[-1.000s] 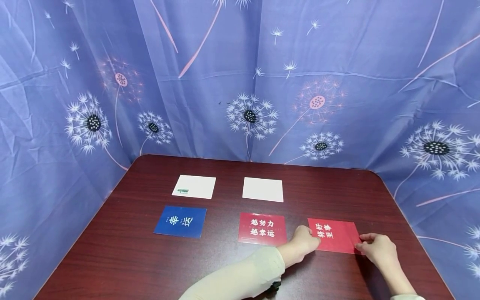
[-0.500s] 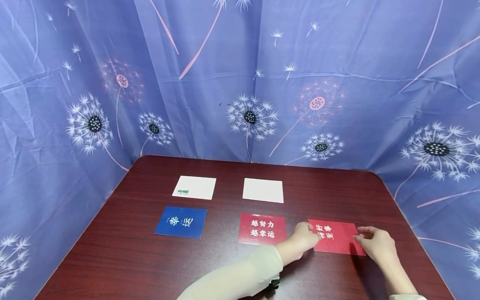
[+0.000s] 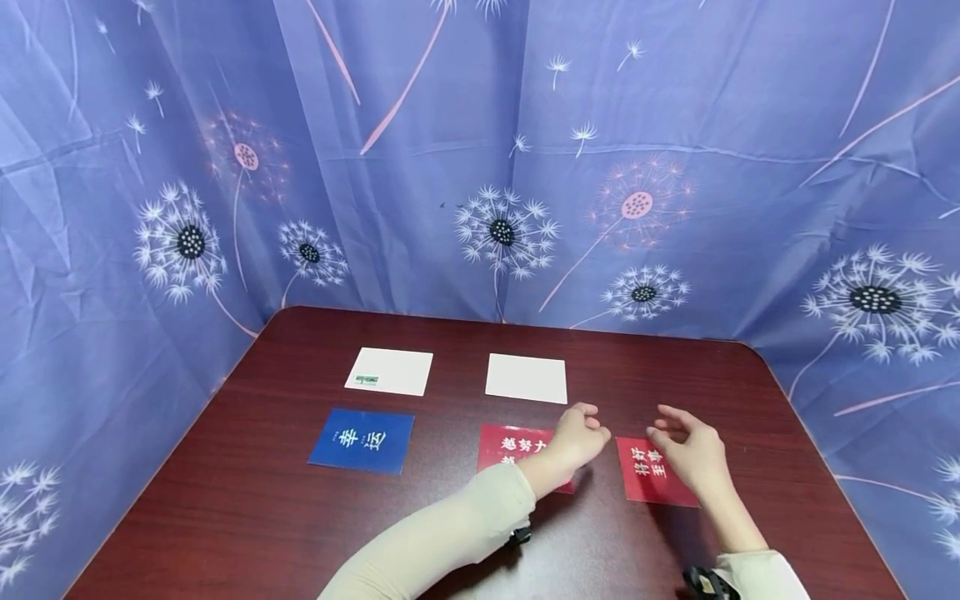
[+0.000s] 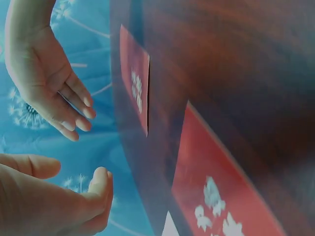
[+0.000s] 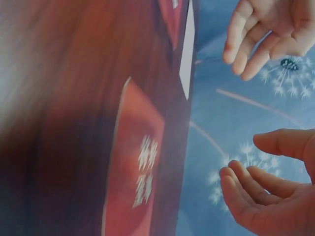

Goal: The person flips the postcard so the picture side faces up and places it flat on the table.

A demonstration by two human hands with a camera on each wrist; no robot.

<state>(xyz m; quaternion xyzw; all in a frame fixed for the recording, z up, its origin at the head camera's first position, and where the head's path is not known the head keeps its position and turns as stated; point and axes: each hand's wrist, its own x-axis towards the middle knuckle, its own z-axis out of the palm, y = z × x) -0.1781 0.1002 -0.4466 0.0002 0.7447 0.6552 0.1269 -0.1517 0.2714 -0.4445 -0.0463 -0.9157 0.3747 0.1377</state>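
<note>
Your left hand (image 3: 572,442) and right hand (image 3: 693,454) hang empty above the counter (image 3: 255,475), thumbs parted from loosely bent fingers. From the head view, they block parts of the middle red card (image 3: 504,448) and right red card (image 3: 647,479). Left lies a blue card (image 3: 362,442); on the far side, a green-printed white card (image 3: 396,371) and plain white card (image 3: 527,378).

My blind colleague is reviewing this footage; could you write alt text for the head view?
A person's left hand and right hand hover empty near two red cards on a dark wooden table. A blue card lies farther left, two white cards farther back, before a blue dandelion-print curtain.
</note>
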